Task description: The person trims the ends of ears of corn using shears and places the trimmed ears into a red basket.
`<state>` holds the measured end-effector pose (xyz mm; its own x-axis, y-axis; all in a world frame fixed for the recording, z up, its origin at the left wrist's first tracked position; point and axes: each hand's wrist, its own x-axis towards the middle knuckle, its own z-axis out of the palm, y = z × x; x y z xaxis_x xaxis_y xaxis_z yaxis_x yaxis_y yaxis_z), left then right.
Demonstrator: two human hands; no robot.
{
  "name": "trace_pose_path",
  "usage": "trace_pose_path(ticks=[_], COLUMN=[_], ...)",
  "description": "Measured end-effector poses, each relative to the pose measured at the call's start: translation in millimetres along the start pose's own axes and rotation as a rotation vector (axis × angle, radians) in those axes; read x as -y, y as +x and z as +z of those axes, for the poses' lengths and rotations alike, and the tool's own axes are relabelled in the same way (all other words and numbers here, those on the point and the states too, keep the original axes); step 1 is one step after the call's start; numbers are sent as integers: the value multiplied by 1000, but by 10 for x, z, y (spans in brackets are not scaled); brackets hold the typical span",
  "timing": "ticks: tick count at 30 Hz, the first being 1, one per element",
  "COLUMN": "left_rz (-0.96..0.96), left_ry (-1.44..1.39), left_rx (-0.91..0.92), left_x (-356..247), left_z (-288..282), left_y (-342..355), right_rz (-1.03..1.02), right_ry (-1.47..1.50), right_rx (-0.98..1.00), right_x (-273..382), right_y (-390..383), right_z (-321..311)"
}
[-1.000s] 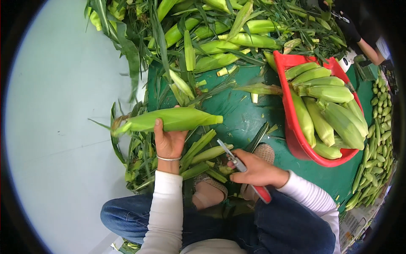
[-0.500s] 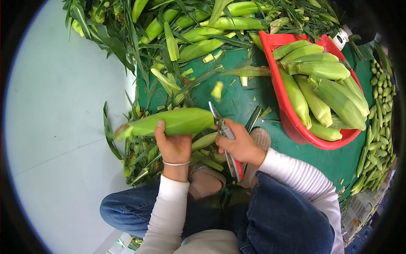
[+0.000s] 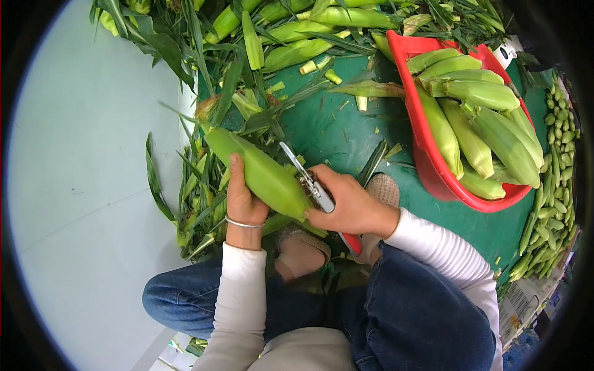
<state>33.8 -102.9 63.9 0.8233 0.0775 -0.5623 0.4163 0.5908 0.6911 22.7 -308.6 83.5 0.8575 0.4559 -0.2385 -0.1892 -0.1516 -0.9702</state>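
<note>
Green matting [image 3: 346,133] covers the floor where the person sits, and a pale, bare floor [image 3: 80,185] stretches off to their left, the widest open room in view. Between the knees and the red basket [image 3: 433,179] only a narrow strip of mat stays open, scattered with small cut stubs.

At the centre, the right hand [image 3: 349,207] is closed around the red-handled shears [image 3: 315,191], whose blades stand parted at the butt end of the corn ear [image 3: 263,173]. The left hand [image 3: 243,201] wraps the ear from below, thumb laid up along the husk, fingers hidden behind it; a thin bangle sits at that wrist. The ear lies slanted above the lap, its tip pointing up and to the left, its thick end against the blades. Both forearms, in cream sleeves, rise from the lower edge and meet over the blue-jeaned knees.

Outward, loose husk leaves [image 3: 198,198] pile along the mat's left edge. Untrimmed ears [image 3: 297,52] are heaped along the far side. The basket at right holds trimmed ears [image 3: 489,133] stacked close together, and more small ears [image 3: 554,185] lie in a row beyond its right rim.
</note>
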Motion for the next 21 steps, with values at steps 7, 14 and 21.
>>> trace_pose_path(ticks=[7, 14, 21], left_rz=[28, -61, -141], left_ry=[-54, -398, -452], left_rx=[82, 227, 204], left_x=[51, -13, 156], left_z=[25, -115, -635], left_y=[-15, 77, 361], right_rz=[75, 344, 555], right_ry=[68, 442, 707], right_rx=[-1, -96, -266], right_x=[-2, -67, -188], right_y=[-24, -57, -163], right_z=[-69, -146, -114])
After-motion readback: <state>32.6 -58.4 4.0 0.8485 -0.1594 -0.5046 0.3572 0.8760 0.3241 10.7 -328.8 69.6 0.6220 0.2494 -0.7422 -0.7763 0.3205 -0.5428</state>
